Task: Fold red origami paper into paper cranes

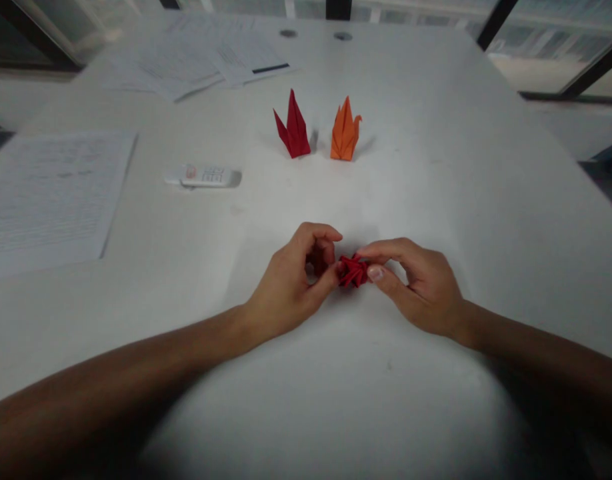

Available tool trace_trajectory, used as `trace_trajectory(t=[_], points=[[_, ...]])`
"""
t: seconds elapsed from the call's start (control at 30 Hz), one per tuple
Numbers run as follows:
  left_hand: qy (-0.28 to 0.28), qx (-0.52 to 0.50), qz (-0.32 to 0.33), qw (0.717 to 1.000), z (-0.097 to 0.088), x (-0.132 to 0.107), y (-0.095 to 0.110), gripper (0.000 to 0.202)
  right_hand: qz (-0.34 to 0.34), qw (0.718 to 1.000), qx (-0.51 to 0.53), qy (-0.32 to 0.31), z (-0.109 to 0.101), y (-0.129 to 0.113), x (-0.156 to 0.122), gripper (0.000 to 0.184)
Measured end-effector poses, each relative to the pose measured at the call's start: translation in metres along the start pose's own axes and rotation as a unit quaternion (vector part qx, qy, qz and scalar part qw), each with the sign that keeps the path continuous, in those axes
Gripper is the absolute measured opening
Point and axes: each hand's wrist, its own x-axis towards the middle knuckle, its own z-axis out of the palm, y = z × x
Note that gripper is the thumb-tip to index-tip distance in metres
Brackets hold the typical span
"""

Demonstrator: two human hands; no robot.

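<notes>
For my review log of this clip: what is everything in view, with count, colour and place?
table: one, white, fills the view
folded paper: one, dark red, near middle, pinched between both hands
red paper crane: one, standing beyond the hands
orange paper crane: one, standing just right of the red one
remote-like device: one, white with buttons, lying left of the cranes
printed sheet: one, white, left side
loose papers: several, white, far left end
round caps: two, grey, far edge
left hand: one, fingertips on the folded paper
right hand: one, fingertips on the folded paper
</notes>
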Motion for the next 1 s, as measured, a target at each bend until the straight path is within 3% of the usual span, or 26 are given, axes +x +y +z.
trace_trajectory(t=[0.2,0.37,0.5,0.7,0.83,1.0], points=[[-0.029,-0.072,0.027,0.997,-0.002,-0.003,0.003,0.019,0.026,0.999,-0.012,0.028,0.003,-0.002,-0.002,0.021],[-0.058,-0.009,0.09,0.994,-0.007,0.001,0.007,0.01,-0.01,1.0,-0.012,-0.001,0.0,-0.001,-0.003,0.006],[-0.066,0.027,0.113,0.991,-0.007,0.004,0.009,0.006,-0.003,1.0,-0.007,-0.01,0.0,-0.001,-0.001,0.011],[-0.066,0.045,0.104,0.991,-0.006,0.003,0.004,0.004,0.008,1.0,-0.026,0.006,0.003,-0.001,0.0,0.011],[-0.061,0.005,0.089,0.994,-0.007,0.004,0.002,0.006,0.008,0.999,-0.034,0.014,0.003,-0.001,-0.001,0.009],[0.0,-0.154,-0.027,0.988,-0.005,0.007,-0.002,0.018,0.106,0.988,0.091,0.066,0.004,0.0,0.001,0.006]])
